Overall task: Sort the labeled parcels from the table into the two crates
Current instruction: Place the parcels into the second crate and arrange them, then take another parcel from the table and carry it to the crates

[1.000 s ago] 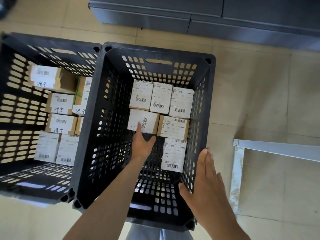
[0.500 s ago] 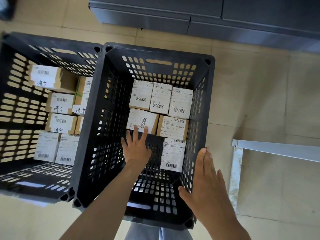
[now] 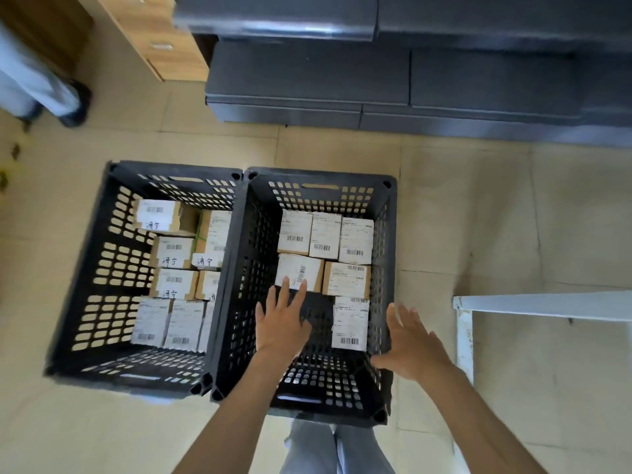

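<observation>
Two black slotted crates stand side by side on the floor. The right crate point(image 3: 236, 275) holds several labelled cardboard parcels; the nearest-left one point(image 3: 300, 271) lies just beyond my fingertips. My left hand point(image 3: 281, 325) is inside this crate, fingers spread and holding nothing. My right hand point(image 3: 412, 345) hovers open over the crate's right rim, beside an upright parcel point(image 3: 350, 322). The left crate point(image 3: 102, 268) is packed with several parcels point(image 3: 172, 252), some marked with handwriting.
A white table corner and leg point(image 3: 465, 323) stand to the right. Dark grey cabinets point(image 3: 376, 87) line the far side and a wooden drawer unit point(image 3: 160, 32) stands at upper left. Another person's legs point(image 3: 41, 87) are at far left. My own legs point(image 3: 335, 449) are below.
My left hand let go of the parcel and drew back with fingers spread. The camera rose and pulled back, so both crates look smaller and the cabinets show more.
</observation>
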Demonstrator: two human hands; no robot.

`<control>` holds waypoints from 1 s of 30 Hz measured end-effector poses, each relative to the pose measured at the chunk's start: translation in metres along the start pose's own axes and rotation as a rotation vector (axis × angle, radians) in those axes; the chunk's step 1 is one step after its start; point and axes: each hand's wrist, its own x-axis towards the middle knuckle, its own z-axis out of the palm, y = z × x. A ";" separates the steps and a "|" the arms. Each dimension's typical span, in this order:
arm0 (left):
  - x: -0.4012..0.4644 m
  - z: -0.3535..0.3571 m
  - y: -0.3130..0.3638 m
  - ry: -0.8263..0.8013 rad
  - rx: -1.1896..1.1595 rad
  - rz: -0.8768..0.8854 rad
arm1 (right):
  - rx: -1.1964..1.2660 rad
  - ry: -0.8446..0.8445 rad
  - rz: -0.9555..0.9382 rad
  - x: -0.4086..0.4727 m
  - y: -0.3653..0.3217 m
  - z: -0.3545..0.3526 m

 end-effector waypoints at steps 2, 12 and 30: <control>-0.033 -0.022 -0.004 0.012 0.038 -0.001 | -0.004 0.029 0.001 -0.019 -0.003 -0.017; -0.192 -0.117 -0.014 0.173 0.024 0.069 | 0.226 0.557 -0.256 -0.187 -0.042 -0.033; -0.332 -0.173 0.056 0.455 0.125 0.662 | 0.320 1.037 0.196 -0.408 -0.003 0.064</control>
